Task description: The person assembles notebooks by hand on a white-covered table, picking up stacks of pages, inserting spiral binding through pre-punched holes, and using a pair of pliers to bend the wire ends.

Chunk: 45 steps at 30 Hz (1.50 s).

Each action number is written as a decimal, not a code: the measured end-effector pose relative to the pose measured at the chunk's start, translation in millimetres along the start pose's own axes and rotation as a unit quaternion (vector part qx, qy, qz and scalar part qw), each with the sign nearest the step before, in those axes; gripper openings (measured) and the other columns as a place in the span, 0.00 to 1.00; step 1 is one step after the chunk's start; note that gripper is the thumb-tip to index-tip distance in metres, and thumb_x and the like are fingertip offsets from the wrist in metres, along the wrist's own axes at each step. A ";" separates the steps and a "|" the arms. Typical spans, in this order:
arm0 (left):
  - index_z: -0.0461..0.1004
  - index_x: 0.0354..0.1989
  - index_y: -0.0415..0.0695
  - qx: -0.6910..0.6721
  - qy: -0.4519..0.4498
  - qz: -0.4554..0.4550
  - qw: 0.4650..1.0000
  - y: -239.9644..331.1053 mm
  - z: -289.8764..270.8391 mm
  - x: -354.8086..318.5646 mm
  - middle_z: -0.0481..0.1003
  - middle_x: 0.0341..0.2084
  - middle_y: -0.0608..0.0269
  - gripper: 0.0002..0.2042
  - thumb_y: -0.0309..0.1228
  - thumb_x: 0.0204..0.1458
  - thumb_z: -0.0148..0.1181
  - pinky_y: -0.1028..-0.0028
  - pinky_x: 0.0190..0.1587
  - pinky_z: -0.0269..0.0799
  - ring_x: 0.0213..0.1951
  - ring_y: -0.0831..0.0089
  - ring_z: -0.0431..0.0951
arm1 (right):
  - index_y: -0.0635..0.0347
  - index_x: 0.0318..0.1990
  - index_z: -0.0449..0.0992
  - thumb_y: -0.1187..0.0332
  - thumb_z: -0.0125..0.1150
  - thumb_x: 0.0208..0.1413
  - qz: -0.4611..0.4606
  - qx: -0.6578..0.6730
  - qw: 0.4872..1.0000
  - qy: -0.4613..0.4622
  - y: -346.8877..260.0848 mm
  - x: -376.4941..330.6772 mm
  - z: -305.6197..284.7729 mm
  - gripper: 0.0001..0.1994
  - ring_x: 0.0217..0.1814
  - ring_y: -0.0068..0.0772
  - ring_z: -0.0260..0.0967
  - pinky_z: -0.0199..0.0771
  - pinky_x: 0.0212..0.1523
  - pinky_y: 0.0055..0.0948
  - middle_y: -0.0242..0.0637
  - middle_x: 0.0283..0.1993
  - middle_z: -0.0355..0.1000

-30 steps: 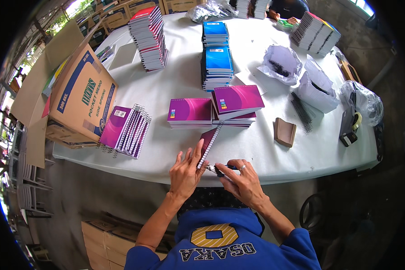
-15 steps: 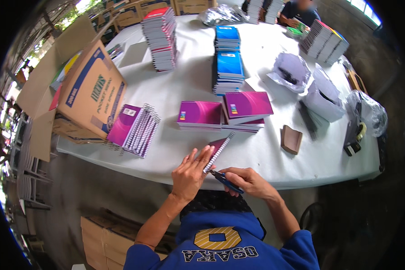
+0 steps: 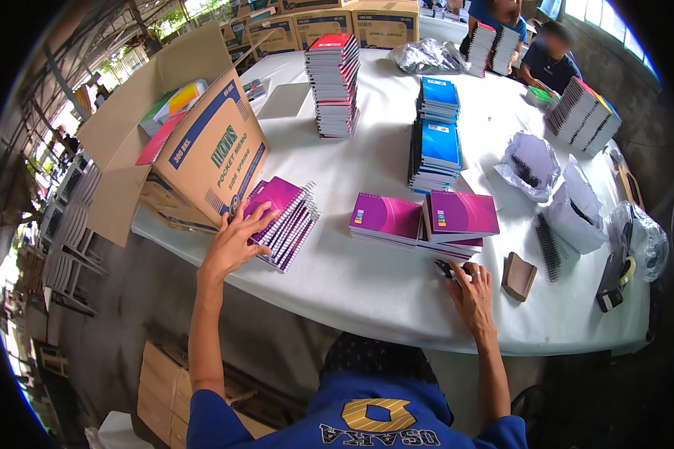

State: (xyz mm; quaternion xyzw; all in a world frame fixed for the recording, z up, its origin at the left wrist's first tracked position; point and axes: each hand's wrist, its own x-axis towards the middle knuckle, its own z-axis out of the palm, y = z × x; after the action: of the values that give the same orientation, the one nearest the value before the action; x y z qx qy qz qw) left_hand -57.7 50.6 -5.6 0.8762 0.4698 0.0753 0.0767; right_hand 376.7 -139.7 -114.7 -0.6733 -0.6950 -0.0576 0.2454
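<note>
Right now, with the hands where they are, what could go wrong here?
1. The left hand has its fingers on the slanted pile of coil-bound purple notebooks; the pile might slide, or neighbouring coils could snag.
2. The right hand is at the pliers, close to the middle purple booklets; a slip could scuff one.
3. The tall, uneven stack of red notebooks could topple if the table is jolted.

carton [image 3: 202, 161]: matt brown cardboard | table [image 3: 333, 295]: smooth white surface, soft sheen | purple notebooks [image 3: 386, 215]: glossy covers, paper pages | bag [image 3: 648, 243]: clear, crinkled, glossy plastic | shirt [image 3: 329, 396]: matt cloth
</note>
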 end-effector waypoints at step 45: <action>0.28 0.75 0.45 -0.514 0.162 0.099 0.837 165.4 120.9 7.3 0.49 0.73 0.45 0.52 0.32 0.53 0.67 0.64 0.72 0.44 0.74 0.55 0.46 | 0.65 0.47 0.74 0.76 0.61 0.58 0.168 0.531 0.831 0.003 -48.4 -9.6 22.1 0.10 0.35 0.30 0.70 0.71 0.41 0.27 0.38 0.34 0.75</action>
State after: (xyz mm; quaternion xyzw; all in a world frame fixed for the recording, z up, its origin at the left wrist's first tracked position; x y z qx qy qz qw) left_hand 105.3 -41.5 -89.3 0.7281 0.2799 0.4540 0.4306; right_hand 324.0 -143.5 -125.9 -0.5457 -0.4942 0.3600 0.5730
